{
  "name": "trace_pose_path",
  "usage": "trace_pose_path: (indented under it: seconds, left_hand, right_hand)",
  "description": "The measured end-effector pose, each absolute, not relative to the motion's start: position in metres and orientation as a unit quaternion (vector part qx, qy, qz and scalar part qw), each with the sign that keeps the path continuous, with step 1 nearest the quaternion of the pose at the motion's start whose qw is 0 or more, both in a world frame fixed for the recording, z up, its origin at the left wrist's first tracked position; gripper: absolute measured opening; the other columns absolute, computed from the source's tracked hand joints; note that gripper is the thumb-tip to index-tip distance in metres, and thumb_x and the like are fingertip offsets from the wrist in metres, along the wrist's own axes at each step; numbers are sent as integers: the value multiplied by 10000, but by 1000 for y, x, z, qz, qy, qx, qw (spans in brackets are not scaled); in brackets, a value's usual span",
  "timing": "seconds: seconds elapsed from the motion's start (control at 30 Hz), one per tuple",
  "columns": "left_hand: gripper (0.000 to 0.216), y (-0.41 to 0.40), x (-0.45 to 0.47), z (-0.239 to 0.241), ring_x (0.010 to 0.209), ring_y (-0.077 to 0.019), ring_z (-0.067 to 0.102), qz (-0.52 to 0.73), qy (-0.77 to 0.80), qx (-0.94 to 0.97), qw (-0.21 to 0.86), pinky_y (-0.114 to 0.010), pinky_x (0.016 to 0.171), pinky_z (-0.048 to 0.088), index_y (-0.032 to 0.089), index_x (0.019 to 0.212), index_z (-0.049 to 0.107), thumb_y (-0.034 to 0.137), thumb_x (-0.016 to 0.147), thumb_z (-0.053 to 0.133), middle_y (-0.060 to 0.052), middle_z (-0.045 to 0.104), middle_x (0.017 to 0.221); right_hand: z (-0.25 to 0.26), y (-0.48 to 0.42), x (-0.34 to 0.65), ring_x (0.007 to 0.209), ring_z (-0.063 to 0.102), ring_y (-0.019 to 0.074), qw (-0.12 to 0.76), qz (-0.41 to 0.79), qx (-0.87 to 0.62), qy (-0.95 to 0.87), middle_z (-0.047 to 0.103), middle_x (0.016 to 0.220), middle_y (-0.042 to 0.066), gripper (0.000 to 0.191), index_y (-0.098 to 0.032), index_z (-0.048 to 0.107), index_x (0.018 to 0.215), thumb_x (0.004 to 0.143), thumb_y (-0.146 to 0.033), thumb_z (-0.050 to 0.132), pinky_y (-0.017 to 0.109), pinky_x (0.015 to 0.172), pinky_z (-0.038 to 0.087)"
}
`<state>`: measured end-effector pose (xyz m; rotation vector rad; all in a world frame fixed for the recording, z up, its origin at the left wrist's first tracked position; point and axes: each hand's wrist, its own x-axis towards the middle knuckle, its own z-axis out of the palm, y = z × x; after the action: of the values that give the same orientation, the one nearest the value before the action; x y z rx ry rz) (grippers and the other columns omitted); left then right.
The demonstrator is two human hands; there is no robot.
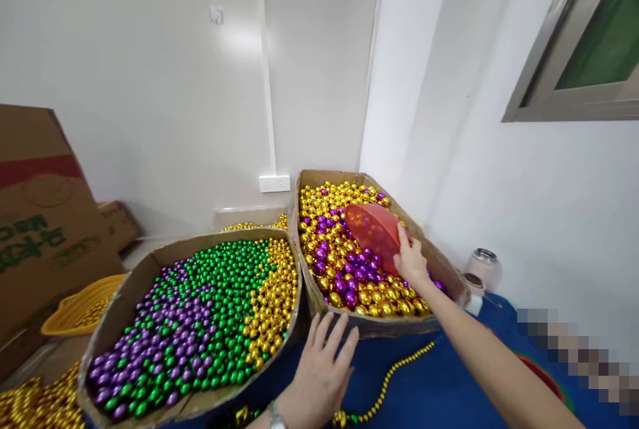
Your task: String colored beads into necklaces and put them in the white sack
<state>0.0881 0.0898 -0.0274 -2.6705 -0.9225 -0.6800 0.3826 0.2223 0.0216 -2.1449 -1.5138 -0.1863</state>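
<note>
My right hand grips the edge of a red plastic basin, which is tilted among the balls in the right cardboard box. Shiny gold balls and purple balls lie around it in that box. Whether the basin has balls inside is hidden from me. Just in front of the same box, my left hand is open with its fingers spread, close to the near rim. I cannot tell if its fingertips touch the cardboard. A watch is on the left wrist.
At left, another cardboard box holds green, purple and gold balls. Beyond it are a yellow basket and a large carton. A gold bead string lies on the blue surface. Thermos by the wall.
</note>
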Motion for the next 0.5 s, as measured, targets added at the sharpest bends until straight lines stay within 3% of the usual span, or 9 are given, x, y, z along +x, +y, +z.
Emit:
trace_pose_path:
  seconds: [0.2, 0.37, 0.5]
  left_hand:
    - [570, 93, 86, -24, 1373, -369, 178, -244, -330, -897, 166, -564, 1039, 325, 211, 1409, 326, 212, 859, 476, -64, 234, 1516]
    - [577, 97, 86, -26, 1381, -370, 141, -233, -328, -902, 156, -553, 1030, 348, 218, 1411, 320, 200, 854, 468, -44, 227, 1520]
    - [562, 98, 87, -30, 1380, -379, 135, -239, -328, -901, 151, -558, 1029, 351, 217, 1413, 319, 232, 868, 455, -57, 233, 1518]
  right_hand:
    - [15, 227, 361, 1008, 592, 279, 283, -2, -774, -566, 381, 1274, 112, 853, -381, 138, 1451, 756, -76, 525, 399, 853, 437]
    - [6, 227, 361, 1046, 579, 302, 341, 64, -793, -502, 413, 1234, 140, 831, -299, 160, 1461, 754, -117, 556, 442, 904, 412]
    - [2, 234, 365, 992, 596, 243, 408, 142, -786, -443, 527, 1133, 104, 706, -246, 280, 1415, 791, -203, 609, 414, 895, 442]
